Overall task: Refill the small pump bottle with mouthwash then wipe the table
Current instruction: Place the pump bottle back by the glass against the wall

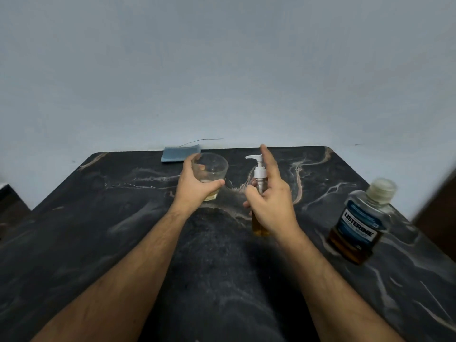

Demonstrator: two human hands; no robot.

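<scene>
Just left of the frame's centre, the left hand (195,187) grasps a clear glass (210,175), fingers and thumb curled round its lower half; a little pale yellow liquid sits at the bottom of it. Whether the glass rests on the table or is lifted just off it cannot be told.

Right of centre, the right hand (270,206) holds the small pump bottle (259,193) — thumb and lower fingers wrapped round its body, the index finger stretched straight up past the white pump head, whose nozzle points left. The bottle stands upright, amber mouthwash showing in its lower part below the hand.

At the right edge of the frame stands the mouthwash bottle (359,223), blue-labelled, cap on, with dark amber liquid low inside; it is well apart from both hands.

All of this sits on a black marbled table (123,218) with pale veins. At the table's far edge, in the upper middle of the frame just behind the glass, lies a folded blue cloth (176,154), against a plain grey wall (222,70).
</scene>
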